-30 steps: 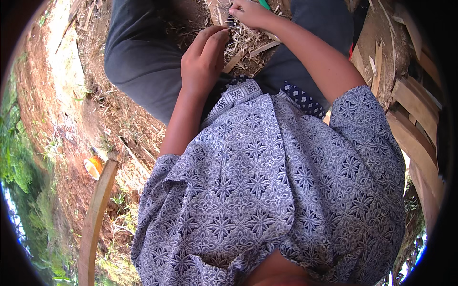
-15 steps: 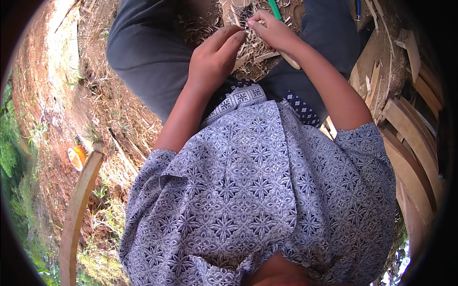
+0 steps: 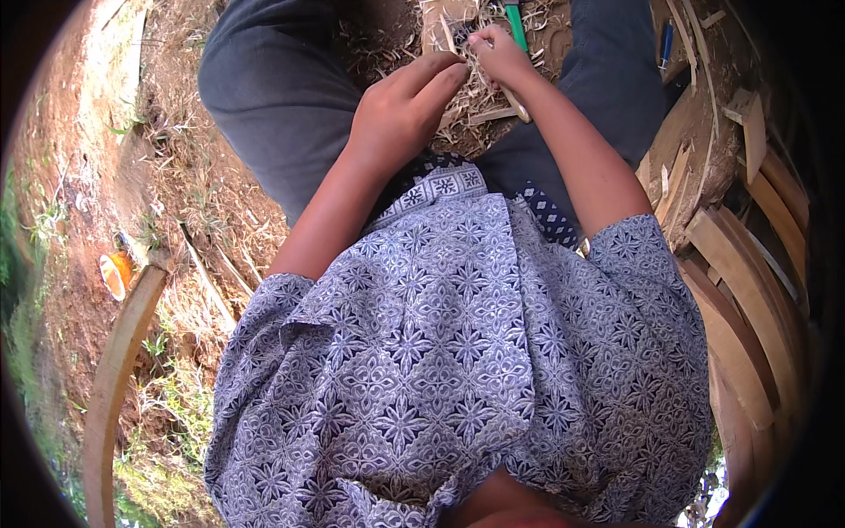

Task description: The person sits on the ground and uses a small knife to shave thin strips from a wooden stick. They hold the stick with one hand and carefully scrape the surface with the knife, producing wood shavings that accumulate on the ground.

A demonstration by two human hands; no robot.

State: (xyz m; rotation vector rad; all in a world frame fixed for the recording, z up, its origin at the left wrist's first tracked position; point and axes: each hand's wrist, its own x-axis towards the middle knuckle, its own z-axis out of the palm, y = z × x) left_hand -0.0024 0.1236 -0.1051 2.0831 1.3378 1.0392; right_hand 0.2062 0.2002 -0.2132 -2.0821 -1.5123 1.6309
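Observation:
My left hand (image 3: 398,107) is closed, its fingers pressed together over the ground between my knees. What it pinches, if anything, is hidden behind the fingers. Just beyond it on the right, my right hand (image 3: 503,60) is closed around a tool with a pale wooden handle (image 3: 518,107). The handle's rounded end sticks out below the palm toward me, while the tool's far end cannot be seen. A thin pale wood strip (image 3: 447,33) shows just past my fingertips, near a small dark thing too unclear to name. Curled wood shavings (image 3: 466,135) lie beneath both hands.
A green tool-like piece (image 3: 516,28) lies beyond my right hand. Farther right are a blue pen-like object (image 3: 666,42) and stacked curved planks (image 3: 739,255). On the left stand a curved wooden beam (image 3: 119,378) and an orange container (image 3: 115,275). My legs flank the shavings.
Both hands have shifted slightly to the right. The wooden handle in my right hand now points more steeply toward me. The whole view has tilted a little.

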